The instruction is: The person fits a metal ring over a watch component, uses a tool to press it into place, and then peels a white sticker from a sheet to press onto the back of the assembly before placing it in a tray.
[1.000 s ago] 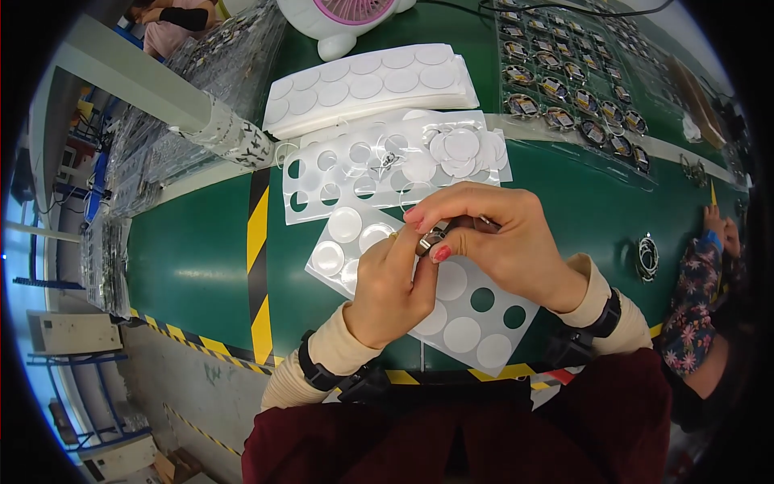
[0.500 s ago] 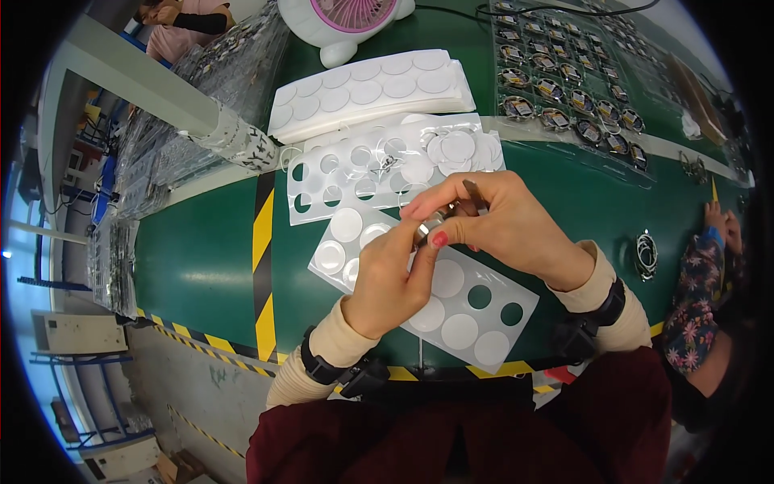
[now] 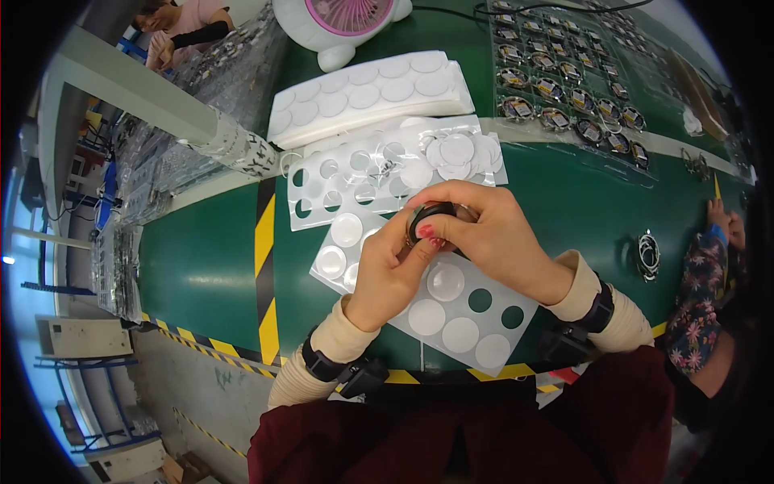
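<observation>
**Round black part held between both hands over sticker sheet**

Round black part (image 3: 430, 216) is pinched between both hands just above the green table (image 3: 201, 266), approx. at centre of view. Left hand (image 3: 393, 274) is closed on its lower edge, thumb w/ red nail pressed against the rim. Right hand (image 3: 484, 234) is curled over the top and right side, fingers clamped on the part. Directly beneath, a white sheet of round stickers (image 3: 459, 310) is laid flat, w/ several discs gone and dark holes left. Behind it, a second sheet w/ punched holes (image 3: 363, 173) and a stack of full sheets (image 3: 367, 93) are seen. A pink-and-white fan (image 3: 343, 20) is stood at the far edge. Rows of small round parts (image 3: 564, 81) are laid out far right. Another person's hand (image 3: 721, 222) rests at the right rim.
</observation>
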